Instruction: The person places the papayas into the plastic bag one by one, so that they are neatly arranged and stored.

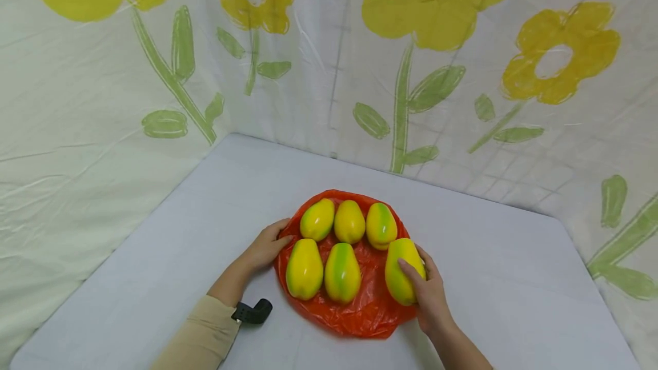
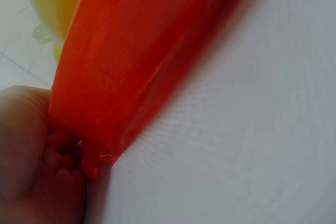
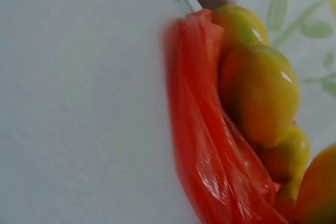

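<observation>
A red plastic bag (image 1: 367, 316) lies spread on the table, its rim standing up around several yellow papayas with green streaks. My left hand (image 1: 264, 247) pinches the bag's left rim; the left wrist view shows the red film (image 2: 121, 61) bunched at the fingers. In my right hand (image 1: 432, 293) is one papaya (image 1: 402, 270), thumb on top and fingers around its right side, over the bag's right part. Left of it, a green-striped papaya (image 1: 342, 273) and a yellow papaya (image 1: 305, 270) sit in the front row. Three more papayas, one of them the middle papaya (image 1: 349, 221), form the back row.
The white tabletop (image 1: 169, 244) surrounds the bag. A hanging cloth (image 1: 319, 73) with painted yellow flowers rises behind the table's back edge and along its left side. A black wrist device (image 1: 253, 312) is strapped on the left forearm.
</observation>
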A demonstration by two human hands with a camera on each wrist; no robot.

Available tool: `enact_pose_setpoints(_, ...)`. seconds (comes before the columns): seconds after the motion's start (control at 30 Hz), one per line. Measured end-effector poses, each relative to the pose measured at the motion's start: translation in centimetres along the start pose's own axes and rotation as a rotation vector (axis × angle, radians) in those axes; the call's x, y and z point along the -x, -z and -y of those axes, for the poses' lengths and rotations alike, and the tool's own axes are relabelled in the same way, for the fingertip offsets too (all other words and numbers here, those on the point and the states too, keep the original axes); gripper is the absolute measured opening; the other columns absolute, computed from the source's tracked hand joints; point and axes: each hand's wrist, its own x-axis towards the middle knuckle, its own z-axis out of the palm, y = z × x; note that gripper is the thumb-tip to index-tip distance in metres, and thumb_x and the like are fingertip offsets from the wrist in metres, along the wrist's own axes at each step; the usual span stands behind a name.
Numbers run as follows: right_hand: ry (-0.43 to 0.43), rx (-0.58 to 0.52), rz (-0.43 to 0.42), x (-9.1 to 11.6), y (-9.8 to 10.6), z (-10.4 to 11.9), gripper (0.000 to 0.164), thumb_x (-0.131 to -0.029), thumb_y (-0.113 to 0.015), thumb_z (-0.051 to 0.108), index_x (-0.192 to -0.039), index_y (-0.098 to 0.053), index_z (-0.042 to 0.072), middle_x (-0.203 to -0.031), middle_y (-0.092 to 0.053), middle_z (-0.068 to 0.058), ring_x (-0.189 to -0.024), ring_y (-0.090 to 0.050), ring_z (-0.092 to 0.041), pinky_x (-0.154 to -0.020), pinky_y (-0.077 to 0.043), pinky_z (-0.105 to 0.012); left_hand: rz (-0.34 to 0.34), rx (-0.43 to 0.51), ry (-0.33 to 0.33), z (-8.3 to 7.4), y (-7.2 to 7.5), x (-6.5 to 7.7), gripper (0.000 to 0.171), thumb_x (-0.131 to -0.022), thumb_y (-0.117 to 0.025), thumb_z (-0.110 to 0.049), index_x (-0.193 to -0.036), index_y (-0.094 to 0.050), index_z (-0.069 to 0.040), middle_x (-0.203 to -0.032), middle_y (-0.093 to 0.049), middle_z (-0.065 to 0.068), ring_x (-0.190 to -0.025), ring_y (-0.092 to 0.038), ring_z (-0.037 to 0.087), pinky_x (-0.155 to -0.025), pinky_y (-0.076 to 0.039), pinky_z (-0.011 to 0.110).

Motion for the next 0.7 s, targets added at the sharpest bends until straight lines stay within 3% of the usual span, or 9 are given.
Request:
enact_pose_setpoints(0.2, 0.005, 0.047, 0.046, 0.1, -1.4, -0.7, 0.080, -0.087, -0.057, 0.049, -0.150, -0.014, 0.026, -0.146, -0.025, -0.013, -0.122, -0.035, -0.030, -0.107, -0.037, -0.048, -0.015, -0.008, 0.037, -0.1, -0.1, -0.1, 0.041, -0.096, -0.046, -0.012, -0.137, -0.044, -0.008, -0.136, -0.050, 0.012, -0.117, -0.053, 0.025, -0.097, -0.048, 0.040)
enact_pose_setpoints(0.7, 0.011, 0.067, 0.034, 0.0, -3.1, -2.1, 0.087, -0.082, -0.064, 0.049, -0.150, -0.014, 0.025, -0.150, -0.022, -0.013, -0.129, -0.028, -0.034, -0.108, -0.033, -0.055, -0.005, -0.017, 0.032, 0.1, 0.0, -0.3, 0.041, -0.096, -0.046, -0.011, -0.136, -0.045, -0.008, -0.135, -0.051, 0.012, -0.116, -0.054, 0.025, -0.097, -0.049, 0.040)
